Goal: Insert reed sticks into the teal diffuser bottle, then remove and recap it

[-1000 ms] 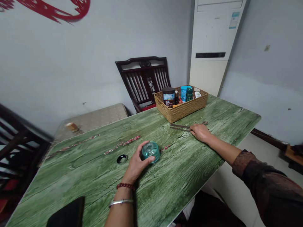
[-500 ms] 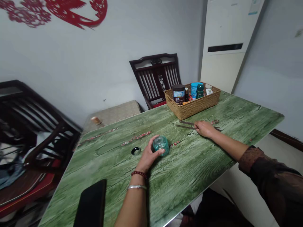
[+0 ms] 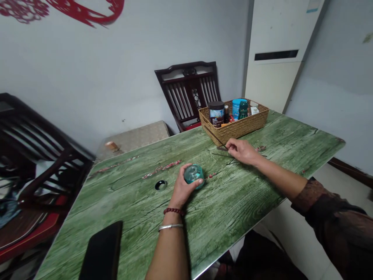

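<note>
My left hand (image 3: 181,186) is wrapped around the side of a small teal glass bottle (image 3: 193,175) that stands upright on the green table. A round black cap or ring (image 3: 160,185) lies just left of that hand. Further right, my right hand (image 3: 241,151) pinches a thin dark stick (image 3: 215,137), whose far end tilts up to the left in front of the basket. Beneath the right hand, more thin dark sticks (image 3: 222,154) lie on the tabletop, partly hidden by the fingers.
A woven basket (image 3: 236,130) with a dark tub, a blue can and a green bottle stands at the table's back. A black phone (image 3: 101,251) lies near the front left of the table (image 3: 136,217). Dark wooden chairs (image 3: 189,91) stand behind and at left.
My right hand has raised one stick off the table, its left end now angled upward. My left hand stays around the bottle. The whole view has shifted slightly.
</note>
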A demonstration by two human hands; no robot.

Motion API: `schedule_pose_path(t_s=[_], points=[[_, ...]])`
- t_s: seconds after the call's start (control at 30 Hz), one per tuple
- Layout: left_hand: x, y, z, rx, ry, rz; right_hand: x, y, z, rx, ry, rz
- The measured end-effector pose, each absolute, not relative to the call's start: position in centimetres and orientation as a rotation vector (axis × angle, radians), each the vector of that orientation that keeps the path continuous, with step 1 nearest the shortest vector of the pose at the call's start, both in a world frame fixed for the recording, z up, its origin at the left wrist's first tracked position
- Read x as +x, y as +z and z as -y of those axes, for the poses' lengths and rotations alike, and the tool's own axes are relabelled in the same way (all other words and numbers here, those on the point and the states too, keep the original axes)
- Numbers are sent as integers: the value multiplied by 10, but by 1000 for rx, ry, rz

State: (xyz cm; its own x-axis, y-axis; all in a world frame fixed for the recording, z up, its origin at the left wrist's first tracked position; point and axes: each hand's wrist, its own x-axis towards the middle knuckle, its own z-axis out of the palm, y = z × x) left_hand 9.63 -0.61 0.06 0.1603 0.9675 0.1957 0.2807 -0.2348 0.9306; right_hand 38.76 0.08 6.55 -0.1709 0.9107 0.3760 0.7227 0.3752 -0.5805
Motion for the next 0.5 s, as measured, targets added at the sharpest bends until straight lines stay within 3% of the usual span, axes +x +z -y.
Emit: schedule_pose_path(t_s=[0.23,0.5], points=[[90,-5,-4,1765,1090,-1194,317,105,-3,-781,727,1495],[91,-6,-4,1767,1084,-1159,269,96,-25,-765,767,1510]])
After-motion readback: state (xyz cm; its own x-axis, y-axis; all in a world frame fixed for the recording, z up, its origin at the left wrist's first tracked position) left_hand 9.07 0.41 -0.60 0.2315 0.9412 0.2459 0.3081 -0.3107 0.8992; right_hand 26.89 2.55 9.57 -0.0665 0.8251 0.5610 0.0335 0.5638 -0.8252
